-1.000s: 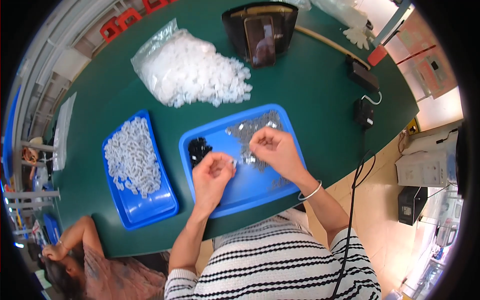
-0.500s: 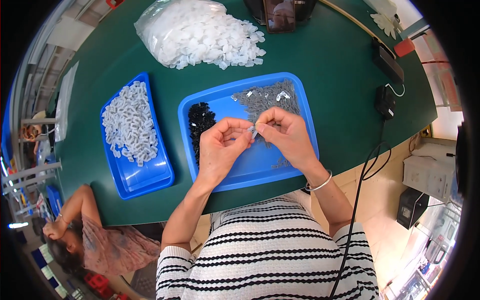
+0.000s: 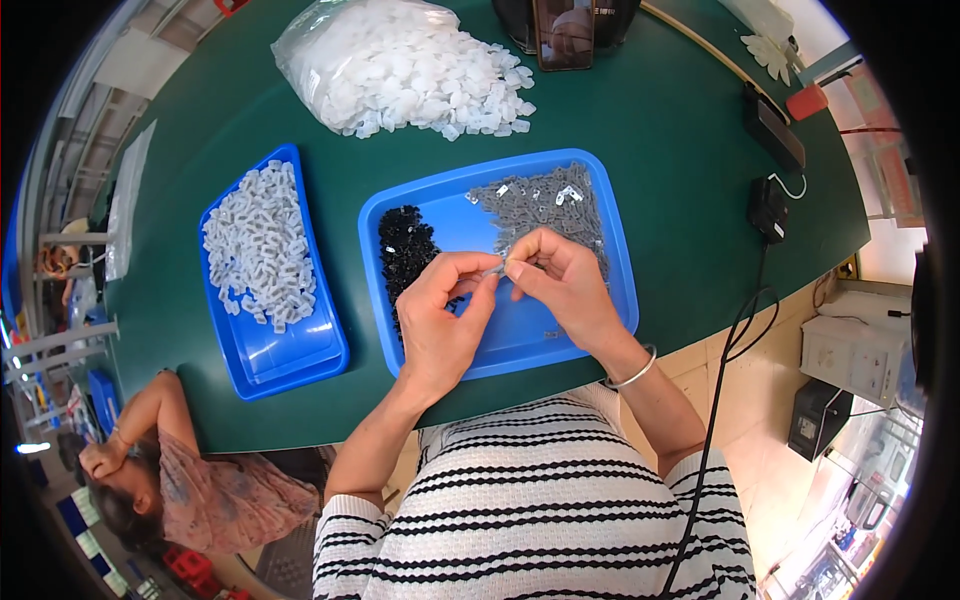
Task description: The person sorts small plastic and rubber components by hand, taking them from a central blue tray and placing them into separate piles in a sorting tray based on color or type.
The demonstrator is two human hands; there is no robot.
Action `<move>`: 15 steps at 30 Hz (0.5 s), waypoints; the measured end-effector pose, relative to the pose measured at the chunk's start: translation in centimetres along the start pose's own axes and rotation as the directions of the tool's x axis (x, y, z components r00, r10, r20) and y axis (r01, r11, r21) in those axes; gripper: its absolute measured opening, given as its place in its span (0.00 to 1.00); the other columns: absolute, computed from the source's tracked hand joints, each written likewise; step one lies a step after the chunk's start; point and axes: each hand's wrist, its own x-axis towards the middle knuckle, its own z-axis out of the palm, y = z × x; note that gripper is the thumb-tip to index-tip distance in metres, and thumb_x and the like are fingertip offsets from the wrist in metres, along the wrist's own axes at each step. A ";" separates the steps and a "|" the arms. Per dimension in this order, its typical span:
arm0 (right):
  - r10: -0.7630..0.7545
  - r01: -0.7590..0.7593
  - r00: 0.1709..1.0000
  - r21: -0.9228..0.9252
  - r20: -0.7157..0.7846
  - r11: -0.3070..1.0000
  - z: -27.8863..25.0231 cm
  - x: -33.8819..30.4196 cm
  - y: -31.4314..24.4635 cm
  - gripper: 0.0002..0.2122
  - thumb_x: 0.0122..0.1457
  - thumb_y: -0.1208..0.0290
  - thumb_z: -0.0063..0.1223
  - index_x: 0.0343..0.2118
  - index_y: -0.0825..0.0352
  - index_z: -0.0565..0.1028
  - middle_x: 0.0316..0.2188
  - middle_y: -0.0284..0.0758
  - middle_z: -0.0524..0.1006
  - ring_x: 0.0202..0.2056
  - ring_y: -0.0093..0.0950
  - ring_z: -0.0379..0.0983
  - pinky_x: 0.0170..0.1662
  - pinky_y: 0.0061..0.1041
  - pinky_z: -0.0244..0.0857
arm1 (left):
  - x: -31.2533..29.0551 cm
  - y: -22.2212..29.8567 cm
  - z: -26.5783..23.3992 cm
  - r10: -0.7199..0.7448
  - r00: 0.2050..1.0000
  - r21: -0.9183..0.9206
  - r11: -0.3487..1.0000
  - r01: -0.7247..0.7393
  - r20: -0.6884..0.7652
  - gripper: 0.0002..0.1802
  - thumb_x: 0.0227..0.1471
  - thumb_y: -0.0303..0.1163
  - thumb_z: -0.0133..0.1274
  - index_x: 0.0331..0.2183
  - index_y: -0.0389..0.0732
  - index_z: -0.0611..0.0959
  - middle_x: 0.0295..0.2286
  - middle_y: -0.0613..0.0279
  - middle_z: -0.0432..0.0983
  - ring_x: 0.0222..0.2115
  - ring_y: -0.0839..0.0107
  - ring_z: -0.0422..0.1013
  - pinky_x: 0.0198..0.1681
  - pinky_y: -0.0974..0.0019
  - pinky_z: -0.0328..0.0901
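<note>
Over the middle blue tray (image 3: 600, 330) on the green bench (image 3: 680, 130), both hands meet fingertip to fingertip. The left hand (image 3: 440, 320) has its thumb and forefinger pinched together, and the right hand (image 3: 565, 280) does the same right against it — between them sits a tiny pale part (image 3: 497, 268), too small to make out what it is exactly. So both hands are grasping that one little piece, held just above the tray's bare blue floor, near its centre. The right wrist wears a thin silver bangle (image 3: 632, 374).

Inside that same tray there's a pile of small black bits (image 3: 402, 248) at the left side, just beside the left hand, and a heap of small grey pieces (image 3: 540, 200) at the far right corner, just beyond the right hand's knuckles.

To the left is a second blue tray (image 3: 290, 350) with a spread of white plastic clips (image 3: 258, 245) in its upper half. Further back on the bench lies a clear bag (image 3: 300, 50) spilling a big mound of white pieces (image 3: 420, 70). A phone (image 3: 565, 30) stands propped at the far edge, and a black cable (image 3: 735, 330) runs down off the right side from a small black box (image 3: 768, 208).

Another person (image 3: 190, 490) sits low at the left — well apart from the hands.
</note>
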 end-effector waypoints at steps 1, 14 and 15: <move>0.066 -0.068 0.996 0.035 0.062 0.997 -0.3 0.3 -0.4 0.03 0.57 0.76 0.54 0.33 0.70 0.73 0.31 0.30 0.74 0.31 0.16 0.69 0.35 0.17 0.66 | 0.0 0.1 -0.1 0.097 0.995 0.100 0.990 -0.096 -0.002 0.10 0.49 0.18 0.55 0.37 0.34 0.81 0.32 0.58 0.78 0.31 0.75 0.75 0.36 0.73 0.71; 0.263 -0.242 0.927 -0.107 0.267 0.964 -0.6 -0.3 -1.3 0.09 0.53 0.82 0.57 0.37 0.71 0.72 0.33 0.32 0.74 0.35 0.20 0.72 0.38 0.22 0.72 | -1.6 0.0 -1.8 0.091 0.984 0.147 0.983 -0.113 0.152 0.12 0.49 0.16 0.53 0.37 0.38 0.83 0.32 0.57 0.78 0.31 0.71 0.75 0.34 0.71 0.70; 0.238 -0.204 0.937 -0.153 0.256 0.967 -0.2 -0.4 -1.0 0.10 0.52 0.83 0.58 0.37 0.71 0.72 0.32 0.33 0.74 0.35 0.21 0.72 0.39 0.22 0.72 | -1.7 -0.2 -1.9 0.114 0.979 0.176 0.974 -0.144 0.172 0.12 0.49 0.16 0.52 0.36 0.38 0.83 0.32 0.58 0.78 0.31 0.72 0.75 0.33 0.71 0.69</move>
